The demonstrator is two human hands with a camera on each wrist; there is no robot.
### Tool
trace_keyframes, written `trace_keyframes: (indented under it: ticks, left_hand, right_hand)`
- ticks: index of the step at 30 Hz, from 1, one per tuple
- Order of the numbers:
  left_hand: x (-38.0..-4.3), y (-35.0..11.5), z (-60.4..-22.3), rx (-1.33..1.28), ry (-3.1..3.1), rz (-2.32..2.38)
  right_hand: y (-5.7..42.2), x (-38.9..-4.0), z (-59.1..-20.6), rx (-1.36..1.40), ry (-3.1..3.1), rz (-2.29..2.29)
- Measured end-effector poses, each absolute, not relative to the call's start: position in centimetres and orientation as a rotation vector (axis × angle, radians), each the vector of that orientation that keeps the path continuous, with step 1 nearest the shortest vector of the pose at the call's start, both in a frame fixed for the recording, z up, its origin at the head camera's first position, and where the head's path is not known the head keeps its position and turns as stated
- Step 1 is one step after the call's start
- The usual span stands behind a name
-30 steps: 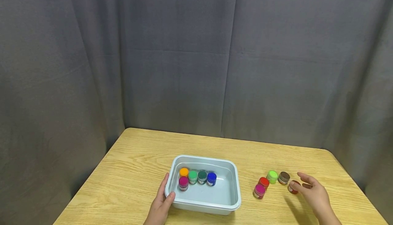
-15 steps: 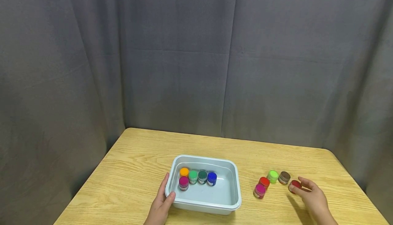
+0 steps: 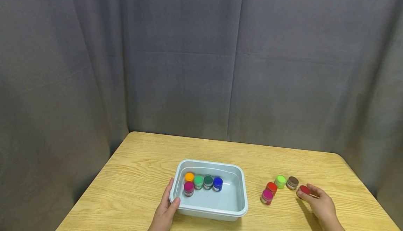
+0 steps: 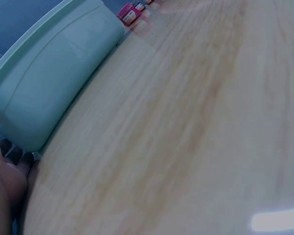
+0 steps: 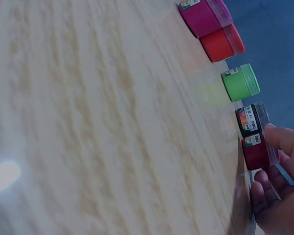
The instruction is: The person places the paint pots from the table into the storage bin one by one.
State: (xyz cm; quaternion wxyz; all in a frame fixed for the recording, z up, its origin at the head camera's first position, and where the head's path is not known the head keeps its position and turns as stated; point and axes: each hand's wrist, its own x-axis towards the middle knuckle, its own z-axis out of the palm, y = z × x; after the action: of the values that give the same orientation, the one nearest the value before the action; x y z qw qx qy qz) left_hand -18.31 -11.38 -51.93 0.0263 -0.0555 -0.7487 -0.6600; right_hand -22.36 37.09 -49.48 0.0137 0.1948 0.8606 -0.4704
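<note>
In the head view my left hand (image 3: 164,206) holds the left side of a pale blue plastic tub (image 3: 225,210), thumb near the front corner. Inside stand an orange-lidded paint jar (image 3: 189,177), a magenta one (image 3: 188,188), a light green one (image 3: 198,182), a dark green one (image 3: 207,182) and a blue one (image 3: 217,183). At the right, my right hand (image 3: 324,206) pinches a dark red paint jar (image 3: 304,190) between thumb and fingers. The right wrist view shows the thumb at that jar's lid (image 5: 273,149); its base is at or near the table.
Left of the dark red jar stand a brown jar (image 3: 292,182), a lime green jar (image 3: 280,181), a red jar (image 3: 271,188) and a pinkish-purple jar (image 3: 267,196). All are on the wooden table (image 3: 151,154). Grey curtains (image 3: 182,66) hang behind and beside it.
My right hand has brought its thumb and fingers closer together around the dark red jar. The left hand and the tub have stayed in place.
</note>
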Motion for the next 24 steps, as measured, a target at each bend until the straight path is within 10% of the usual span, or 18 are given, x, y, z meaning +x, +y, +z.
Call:
trace_keyframes:
  ticks: [24]
  left_hand:
    - [-18.3, -11.4, -51.8, -0.151, -2.328, -2.021]
  right_hand:
    - [36.3, -22.2, -46.5, 0.572, 2.777, -1.406]
